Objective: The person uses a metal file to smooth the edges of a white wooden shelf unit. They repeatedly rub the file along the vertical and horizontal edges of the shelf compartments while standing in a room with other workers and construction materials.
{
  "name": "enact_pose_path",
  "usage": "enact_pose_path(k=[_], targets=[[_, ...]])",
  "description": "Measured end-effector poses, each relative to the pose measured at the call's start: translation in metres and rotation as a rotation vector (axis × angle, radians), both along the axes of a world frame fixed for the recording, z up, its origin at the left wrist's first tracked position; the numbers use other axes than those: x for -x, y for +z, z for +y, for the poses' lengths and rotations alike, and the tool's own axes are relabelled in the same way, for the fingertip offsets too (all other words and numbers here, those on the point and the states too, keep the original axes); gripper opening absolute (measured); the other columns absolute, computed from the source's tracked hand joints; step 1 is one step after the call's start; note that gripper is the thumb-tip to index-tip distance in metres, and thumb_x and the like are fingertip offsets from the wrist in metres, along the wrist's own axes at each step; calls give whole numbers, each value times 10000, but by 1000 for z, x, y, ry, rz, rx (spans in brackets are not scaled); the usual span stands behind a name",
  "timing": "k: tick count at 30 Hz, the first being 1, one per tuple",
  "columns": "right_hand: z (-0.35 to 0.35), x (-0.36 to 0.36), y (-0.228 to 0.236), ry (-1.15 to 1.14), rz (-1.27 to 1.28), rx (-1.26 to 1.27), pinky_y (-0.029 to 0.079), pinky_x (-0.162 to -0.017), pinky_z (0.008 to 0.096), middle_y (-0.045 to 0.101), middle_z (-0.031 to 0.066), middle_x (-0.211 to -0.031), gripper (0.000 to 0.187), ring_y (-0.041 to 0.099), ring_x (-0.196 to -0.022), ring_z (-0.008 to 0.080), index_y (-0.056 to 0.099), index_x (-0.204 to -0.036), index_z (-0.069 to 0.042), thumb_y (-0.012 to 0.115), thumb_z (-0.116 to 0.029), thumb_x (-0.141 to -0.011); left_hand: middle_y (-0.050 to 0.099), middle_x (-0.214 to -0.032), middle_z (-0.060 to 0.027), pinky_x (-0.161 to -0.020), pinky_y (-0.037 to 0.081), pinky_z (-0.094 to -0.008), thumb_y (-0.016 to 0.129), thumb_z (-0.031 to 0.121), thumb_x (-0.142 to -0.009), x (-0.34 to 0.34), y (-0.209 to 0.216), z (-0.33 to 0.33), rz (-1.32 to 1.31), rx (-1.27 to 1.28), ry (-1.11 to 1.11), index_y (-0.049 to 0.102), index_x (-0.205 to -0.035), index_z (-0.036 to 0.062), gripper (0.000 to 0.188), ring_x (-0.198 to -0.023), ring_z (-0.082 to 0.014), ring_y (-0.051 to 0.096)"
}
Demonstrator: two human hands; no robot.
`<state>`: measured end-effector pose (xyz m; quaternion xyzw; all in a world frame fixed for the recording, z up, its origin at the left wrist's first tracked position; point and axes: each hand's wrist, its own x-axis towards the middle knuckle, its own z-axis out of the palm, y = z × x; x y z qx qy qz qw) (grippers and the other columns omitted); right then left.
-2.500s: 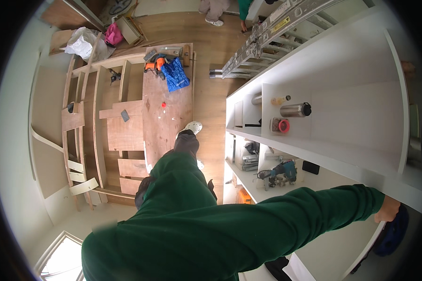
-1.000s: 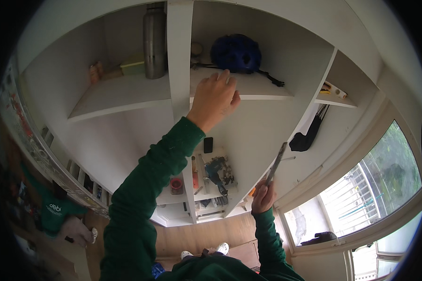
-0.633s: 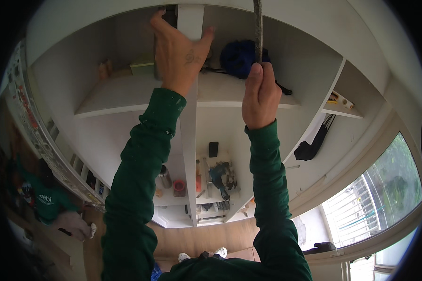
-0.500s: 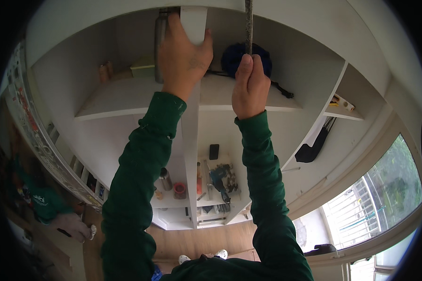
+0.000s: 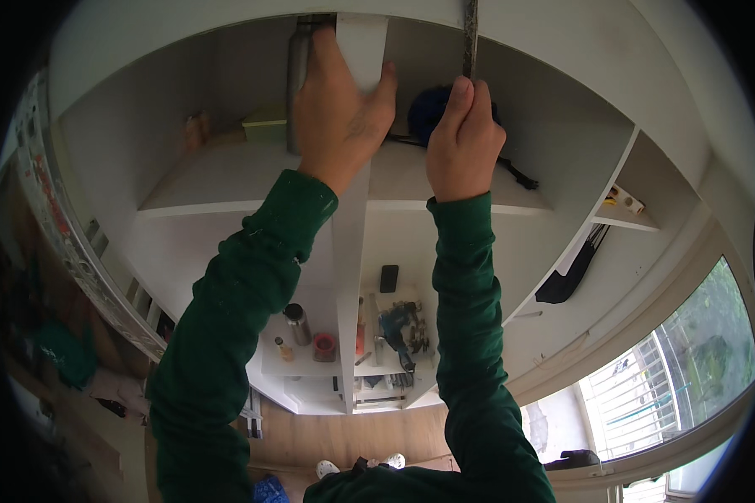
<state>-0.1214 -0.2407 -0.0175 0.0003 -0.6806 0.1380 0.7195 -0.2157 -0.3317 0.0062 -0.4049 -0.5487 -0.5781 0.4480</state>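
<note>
My left hand [image 5: 344, 113] is wrapped around the front edge of a white upright partition [image 5: 362, 50], thumb on its right side and fingers on its left. Just behind those fingers stands a tall grey metal bottle [image 5: 297, 75]. My right hand [image 5: 466, 147] is closed around the lower end of a narrow, dark, speckled flat bar [image 5: 471, 42], which rises out of the top of the view; its exact kind does not show. A dark blue bag [image 5: 428, 109] with a strap and buckle sits on the upper shelf behind my right hand, partly hidden by it.
A yellow-green box [image 5: 265, 124] stands on the upper left shelf [image 5: 218, 180]. Below are a steel bottle [image 5: 295, 323], a red-lidded jar [image 5: 324, 345], a teal power tool [image 5: 401, 331] and a phone-like black object [image 5: 389, 278]. A ladder-like frame [image 5: 67, 226] runs along the left; a window [image 5: 688, 352] is at right.
The view has shifted a little. My right hand and the bar have moved slightly right and up, while my left hand stays on the partition. A person at far left is less visible.
</note>
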Motion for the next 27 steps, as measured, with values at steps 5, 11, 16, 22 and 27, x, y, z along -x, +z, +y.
enact_pose_path(k=[5, 11, 16, 22, 27], targets=[[-1, -5, -8, -80, -99, 26, 379, -418, 396, 499, 146, -534, 293, 531, -446, 340, 442, -835, -15, 452, -204, -1059, 653, -1008, -249, -745, 545, -500, 704, 229, -847, 0, 2, 0, -45, 20, -11, 416, -1175, 2, 492, -878, -447, 669], [3, -3, -11, -41, -116, 121, 388, -421, 402, 499, 156, -537, 276, 529, -451, 360, 441, -850, -13, 455, -196, -1057, 656, -1003, -237, -733, 545, -500, 705, 229, -849, -2, 1, 0, -41, 13, 9, 417, -1187, 3, 498, -867, -439, 670], [-2, -2, -13, -118, -50, 49, 398, -421, 412, 516, 170, -546, 269, 558, -470, 370, 456, -871, -12, 459, -206, -1056, 656, -994, -237, -722, 544, -499, 704, 230, -851, -2, 1, -1, -23, 24, -8, 418, -1188, 4, 496, -861, -433, 671], [-6, -5, -10, -59, -152, 143, 391, -409, 411, 516, 174, -540, 292, 543, -454, 369, 453, -848, -7, 450, -207, -1061, 654, -984, -244, -721, 546, -499, 701, 233, -854, -4, 1, -2, -104, 55, -13, 417, -1188, -4, 499, -852, -440, 671], [-8, -5, -6, -99, -77, 74, 398, -412, 417, 515, 171, -537, 287, 556, -461, 372, 461, -857, -12, 461, -217, -1057, 653, -987, -250, -726, 547, -503, 702, 236, -853, -4, 1, -1, -41, 16, 41, 419, -1192, -8, 504, -852, -447, 669]])
